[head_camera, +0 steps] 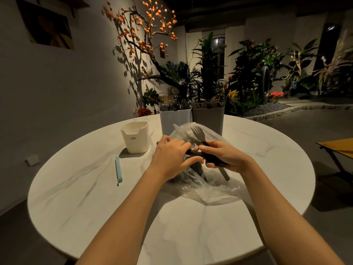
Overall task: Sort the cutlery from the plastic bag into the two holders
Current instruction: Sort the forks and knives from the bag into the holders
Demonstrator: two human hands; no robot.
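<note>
Head view: both hands work over the bag (206,190), which lies crumpled on the table (80,188) just in front of the two holders. The right hand (225,156) clenches a bundle of dark-handled cutlery — a fork (198,134) and a knife (179,131) stand up out of it, tips toward the holders. The left hand (172,155) has its fingers curled at the bundle's handles, apparently pinching one piece to draw it out; the exact contact is hidden. More cutlery remains inside the bag. Step in hand, by judgement: separating one utensil from the bundle. The next move calls for freeing that piece without dragging others, then carrying it to the matching holder. The white holder (174,119) and grey holder (208,117) stand side by side, touching, both already crowded — insertion needs a gap. The raised bag film lies between hands and holders. A cream cup (135,138) and a blue clip (118,171) sit to the left, apart from the path.
</note>
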